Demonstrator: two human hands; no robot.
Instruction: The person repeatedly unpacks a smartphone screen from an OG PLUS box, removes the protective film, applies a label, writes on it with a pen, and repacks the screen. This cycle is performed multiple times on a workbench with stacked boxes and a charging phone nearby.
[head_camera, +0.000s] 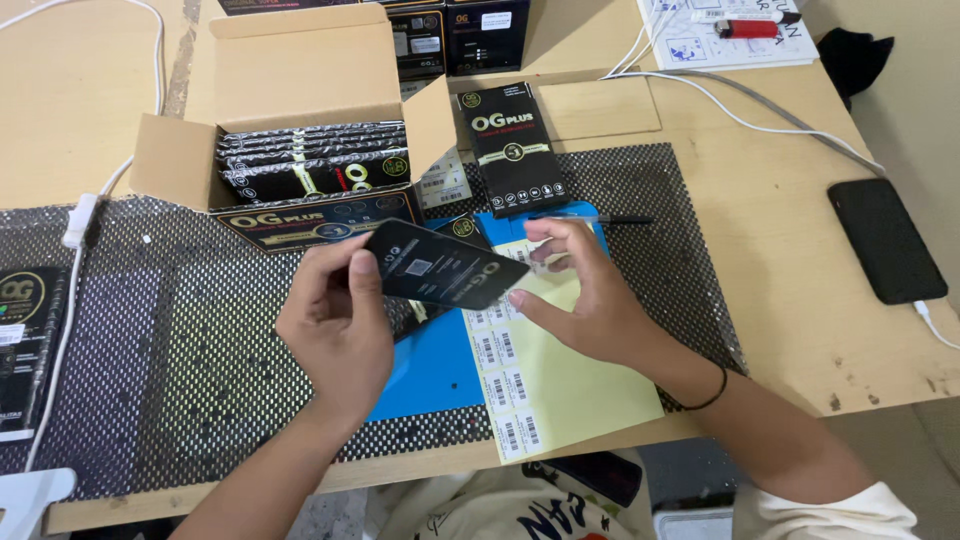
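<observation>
Item: flat black packet (432, 265), held just above the blue mat (440, 365). Left hand (335, 320) pinches its left edge; right hand (575, 295) grips its right end. Likely light, thin, slightly flexible and slick; best held by the edges. Yellow label sheet (570, 385) overlaps the mat; open cardboard box (290, 110) sits beyond.

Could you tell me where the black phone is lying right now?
In the head view the black phone lies flat at the table's right edge, beyond the right hand, a white cable at its near end.
</observation>
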